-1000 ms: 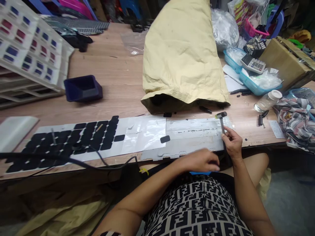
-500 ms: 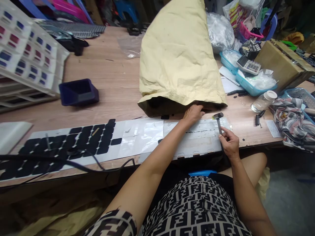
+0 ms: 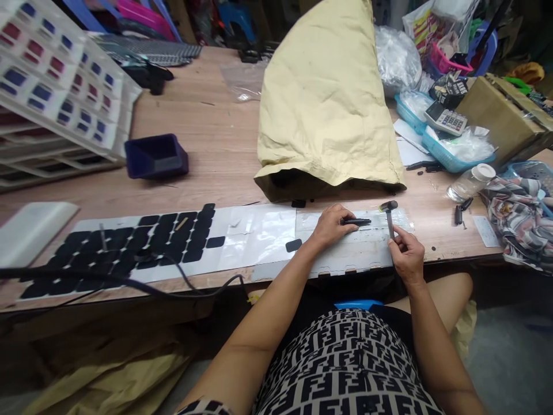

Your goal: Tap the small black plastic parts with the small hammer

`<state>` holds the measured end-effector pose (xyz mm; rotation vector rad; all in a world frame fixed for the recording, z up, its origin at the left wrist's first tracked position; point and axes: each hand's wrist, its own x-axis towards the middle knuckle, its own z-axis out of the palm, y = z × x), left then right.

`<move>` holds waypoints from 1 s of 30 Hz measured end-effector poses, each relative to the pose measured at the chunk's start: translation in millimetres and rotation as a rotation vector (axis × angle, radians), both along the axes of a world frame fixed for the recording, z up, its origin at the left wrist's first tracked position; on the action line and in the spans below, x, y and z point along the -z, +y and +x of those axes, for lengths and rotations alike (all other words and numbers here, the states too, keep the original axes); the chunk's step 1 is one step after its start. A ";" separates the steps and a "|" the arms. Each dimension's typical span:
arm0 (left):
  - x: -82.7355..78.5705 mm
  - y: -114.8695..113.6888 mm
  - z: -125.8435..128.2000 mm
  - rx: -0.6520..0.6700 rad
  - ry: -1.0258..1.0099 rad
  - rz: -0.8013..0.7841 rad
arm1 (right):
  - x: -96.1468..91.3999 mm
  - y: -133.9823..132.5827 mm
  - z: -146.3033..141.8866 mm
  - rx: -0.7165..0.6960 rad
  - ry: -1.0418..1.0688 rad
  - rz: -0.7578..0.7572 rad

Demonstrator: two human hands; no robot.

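My left hand rests on a long metal strip at the table's front edge and pinches a thin black bar against it. My right hand grips the handle of a small hammer, whose head hovers just right of the bar's tip. A loose black keycap lies left of my left hand. Rows of black keycaps sit on a white sheet further left.
A big yellow paper sack lies behind the strip with small black parts at its mouth. A dark blue tray, stacked key trays, blue baskets with a calculator, a bottle and a black cable surround the spot.
My left hand went from my lap to the sack's mouth, then came back onto the strip holding the black bar. My right hand kept the hammer in place.
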<state>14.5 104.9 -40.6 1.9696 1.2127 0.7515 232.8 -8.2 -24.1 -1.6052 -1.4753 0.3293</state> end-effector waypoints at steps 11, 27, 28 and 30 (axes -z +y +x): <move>2.2 4.0 4.0 -0.049 -0.046 -0.010 | -19.3 -7.7 -50.3 -0.187 -0.172 0.056; -2.9 4.4 8.3 -0.092 -0.029 -0.053 | -18.8 -5.4 -43.2 -0.113 -0.239 -0.011; -2.9 4.4 8.3 -0.091 -0.027 -0.052 | -18.8 -4.3 -41.4 -0.110 -0.236 -0.018; -2.4 4.2 8.0 -0.088 -0.021 -0.047 | -18.9 -0.8 -35.7 -0.076 -0.217 -0.029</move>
